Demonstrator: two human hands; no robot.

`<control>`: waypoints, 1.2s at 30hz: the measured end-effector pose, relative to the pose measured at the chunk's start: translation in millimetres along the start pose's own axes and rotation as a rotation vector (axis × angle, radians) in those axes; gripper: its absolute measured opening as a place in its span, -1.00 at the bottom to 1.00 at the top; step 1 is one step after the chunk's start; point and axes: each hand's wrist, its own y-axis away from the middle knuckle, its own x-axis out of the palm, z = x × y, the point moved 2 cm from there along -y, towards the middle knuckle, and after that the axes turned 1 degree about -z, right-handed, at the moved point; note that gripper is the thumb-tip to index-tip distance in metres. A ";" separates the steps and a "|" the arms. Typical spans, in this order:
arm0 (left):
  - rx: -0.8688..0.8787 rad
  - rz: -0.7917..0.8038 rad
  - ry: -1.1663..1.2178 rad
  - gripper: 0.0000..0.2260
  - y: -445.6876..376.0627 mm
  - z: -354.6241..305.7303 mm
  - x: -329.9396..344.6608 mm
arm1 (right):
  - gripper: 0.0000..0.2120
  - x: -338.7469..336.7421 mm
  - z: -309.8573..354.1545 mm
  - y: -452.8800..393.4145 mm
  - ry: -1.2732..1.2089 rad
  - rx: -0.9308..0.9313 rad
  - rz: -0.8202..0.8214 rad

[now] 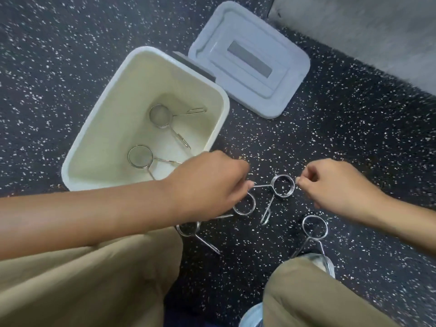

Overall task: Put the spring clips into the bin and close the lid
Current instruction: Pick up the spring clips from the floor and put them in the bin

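A cream open bin (101, 128) stands on the floor with two spring clips (160, 115) (140, 156) lying in its bottom. Its grey-blue lid (250, 57) lies flat on the floor just right of the bin. In front of the bin, my left hand (207, 182) pinches one handle of a chrome spring clip (283, 187). My right hand (339, 185) pinches the right side of the same clip's coil. Three more clips lie on the floor: one (244, 205) partly under my left hand, one (188, 230) by my left knee, one (315, 226) by my right knee.
The floor (354, 138) is dark rubber with white specks. A grey wall or ledge (365, 31) runs across the top right. My knees in khaki trousers (82, 279) (318, 298) fill the bottom, with a shoe (324, 263) at the right knee.
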 end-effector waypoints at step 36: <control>0.337 0.281 -0.538 -0.81 -29.7 5.3 132.3 | -0.85 101.6 -47.2 -29.1 0.055 -0.076 -0.300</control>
